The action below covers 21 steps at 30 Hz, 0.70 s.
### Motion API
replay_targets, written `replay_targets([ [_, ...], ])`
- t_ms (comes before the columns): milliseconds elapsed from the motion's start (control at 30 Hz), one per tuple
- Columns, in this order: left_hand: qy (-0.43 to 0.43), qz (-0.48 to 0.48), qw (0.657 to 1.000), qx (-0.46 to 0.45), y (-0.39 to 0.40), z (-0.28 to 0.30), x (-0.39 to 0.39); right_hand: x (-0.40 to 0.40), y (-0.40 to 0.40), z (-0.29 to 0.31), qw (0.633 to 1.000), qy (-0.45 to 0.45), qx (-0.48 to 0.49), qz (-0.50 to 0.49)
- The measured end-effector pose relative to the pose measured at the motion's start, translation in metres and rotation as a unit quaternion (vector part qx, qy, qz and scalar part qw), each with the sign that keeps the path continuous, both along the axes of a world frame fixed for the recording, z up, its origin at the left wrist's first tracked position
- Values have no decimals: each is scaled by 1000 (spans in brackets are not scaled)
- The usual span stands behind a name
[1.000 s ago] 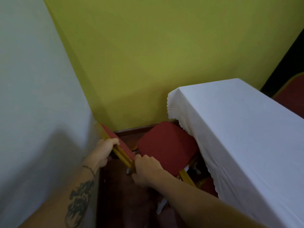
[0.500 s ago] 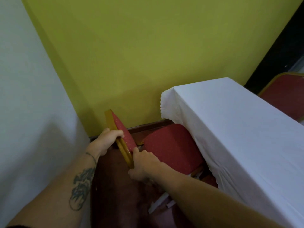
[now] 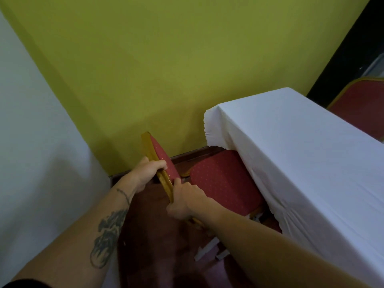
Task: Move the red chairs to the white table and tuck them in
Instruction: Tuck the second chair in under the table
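- The left hand (image 3: 148, 172) has its grip closed around the gold frame of a red chair's backrest (image 3: 161, 161), fingers curled over the top edge onto the red padded face.
- The right hand (image 3: 184, 201) is closed on the same gold frame, lower down and nearer the camera, just beside the left hand.
- The backrest is seen edge-on and tilted, rising up and away from both hands toward the yellow-green wall (image 3: 187, 69).
- The red chair seat (image 3: 222, 183), dotted with a pale pattern, lies to the right of both hands; its far right part is hidden under the hanging edge of the white tablecloth (image 3: 301, 163).
- The cloth covers the whole tabletop and drapes down its near side.
- A second red chair (image 3: 362, 104) with gold trim shows beyond the far side of the table, at the right edge of view.
- The left forearm carries a dark tattoo (image 3: 108, 238).
- A white wall (image 3: 37, 163) fills the left side, meeting the yellow-green wall in a corner above a dark reddish floor (image 3: 149, 246).
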<state>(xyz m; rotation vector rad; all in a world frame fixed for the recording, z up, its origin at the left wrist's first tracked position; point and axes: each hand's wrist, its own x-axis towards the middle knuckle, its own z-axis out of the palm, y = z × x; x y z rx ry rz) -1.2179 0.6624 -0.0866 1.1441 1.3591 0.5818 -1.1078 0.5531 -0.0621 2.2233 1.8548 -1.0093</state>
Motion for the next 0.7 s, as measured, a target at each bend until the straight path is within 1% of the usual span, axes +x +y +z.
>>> replay_targets([
  [233, -5, -39, 999, -25, 18, -5, -14, -1, 11, -6, 999, 28, 10, 15],
  [367, 12, -28, 999, -22, 43, -10, -24, -9, 29, -4, 999, 32, 25, 23],
  [433, 18, -17, 999, -22, 43, -5, -20, -8, 34, -5, 999, 33, 27, 30],
  [533, 6, -5, 1000, -24, 37, 2, -12, 2, 35, -7, 998, 51, 6, 22],
  [600, 5, -1, 1000, -3, 31, 1, -4, 6, 34, -9, 998, 63, -12, 8],
  [700, 25, 22, 998, 61, 26, -8, 4, 6, 32, -11, 998, 62, -17, 3],
])
